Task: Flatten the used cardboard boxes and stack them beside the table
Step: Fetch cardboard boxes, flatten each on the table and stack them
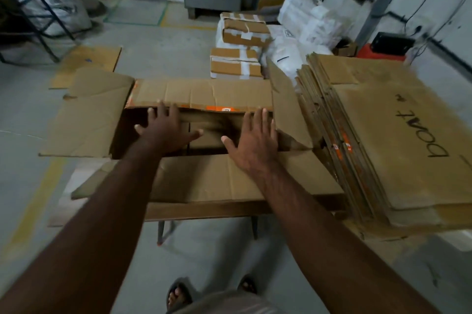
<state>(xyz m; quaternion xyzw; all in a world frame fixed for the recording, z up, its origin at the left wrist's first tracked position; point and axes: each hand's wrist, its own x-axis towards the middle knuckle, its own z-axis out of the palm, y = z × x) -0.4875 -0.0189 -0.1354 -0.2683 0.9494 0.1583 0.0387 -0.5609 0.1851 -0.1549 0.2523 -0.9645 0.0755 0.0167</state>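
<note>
An opened brown cardboard box with orange tape lies on a small wooden table, its flaps spread out to the left, right and front. My left hand reaches into the box's opening with fingers spread, fingertips at the far wall. My right hand is spread flat beside it, fingers straight, over the opening near the right flap. A thick stack of flattened boxes with black handwriting on top sits to the right of the table.
Taped-up small boxes and white plastic sacks stand on the floor behind the table. A flat cardboard sheet lies on the floor at left. A black metal frame with sacks is at far left. My feet in sandals show below.
</note>
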